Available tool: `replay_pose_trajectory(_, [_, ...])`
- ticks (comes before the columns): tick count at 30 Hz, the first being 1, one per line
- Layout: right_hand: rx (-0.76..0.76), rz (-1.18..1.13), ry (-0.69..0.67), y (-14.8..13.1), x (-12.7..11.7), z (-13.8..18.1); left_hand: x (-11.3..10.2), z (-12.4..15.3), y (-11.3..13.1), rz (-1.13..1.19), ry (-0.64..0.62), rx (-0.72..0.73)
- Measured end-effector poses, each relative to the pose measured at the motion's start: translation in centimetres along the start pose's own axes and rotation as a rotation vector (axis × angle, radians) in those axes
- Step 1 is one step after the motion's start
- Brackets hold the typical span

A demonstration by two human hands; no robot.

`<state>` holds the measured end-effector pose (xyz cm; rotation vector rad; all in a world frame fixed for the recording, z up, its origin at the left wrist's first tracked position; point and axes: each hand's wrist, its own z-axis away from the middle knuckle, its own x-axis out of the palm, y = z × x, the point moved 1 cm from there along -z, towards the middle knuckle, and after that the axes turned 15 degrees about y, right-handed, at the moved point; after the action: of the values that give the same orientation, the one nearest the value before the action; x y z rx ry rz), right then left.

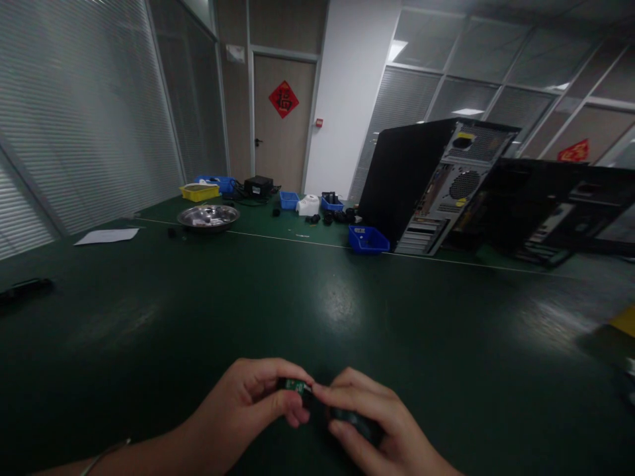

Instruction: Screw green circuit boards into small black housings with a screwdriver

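left hand [248, 404]: lowest in view, left of centre, over the near edge of the desk [317, 304]; fingers closed tight around a small green-faced part [296, 385], with a thin bracelet [106, 453] on the forearm.
small green-faced part: held between both hands just above the near edge of the desk; dark body with a green patch facing up, too small to tell more.
right hand [380, 426]: just beside the left one, fingertips meeting; thumb and forefinger pinch narrow on the right end of the part, and the other fingers curl over a dark rounded piece [354, 422].
black bar [24, 289]: lying flat at the far left edge of the desk, well apart from the hands.
paper sheet [106, 236]: white and flat, further back on the left.
steel bowl [208, 216]: right of the sheet, with small bits inside.
yellow bin [199, 192]: behind the bowl, against the back edge.
black box [258, 186]: right of the yellow bin, with cables around it.
red ornament [284, 99]: hanging on the door behind the desk.
white housing [308, 205]: between two small blue bins at the back.
blue bin [368, 239]: alone, just beside the foot of the tower.
computer tower [436, 185]: upright and leaning a little, rear panel towards us, right of centre.
second case [546, 211]: dark, behind and right of the tower.
yellow patch [625, 320]: at the far right edge, blurred.
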<state>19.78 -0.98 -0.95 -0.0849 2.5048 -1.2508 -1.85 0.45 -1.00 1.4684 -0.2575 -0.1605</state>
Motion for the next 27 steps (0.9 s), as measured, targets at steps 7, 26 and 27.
replay_pose_trajectory(7, [0.038, -0.003, -0.038, -0.63, -0.29, 0.2, -0.43, 0.28, -0.3, -0.168, 0.008, 0.04])
replay_pose_trajectory(26, [0.048, 0.023, -0.068, -0.21, -0.7, 0.2, -0.54, -0.57, -0.64, 0.215, -0.081, 0.006])
replay_pose_trajectory(27, [0.061, 0.025, -0.081, -0.22, -0.64, 0.15, -0.52, -0.61, -0.53, 0.241, -0.086, -0.004])
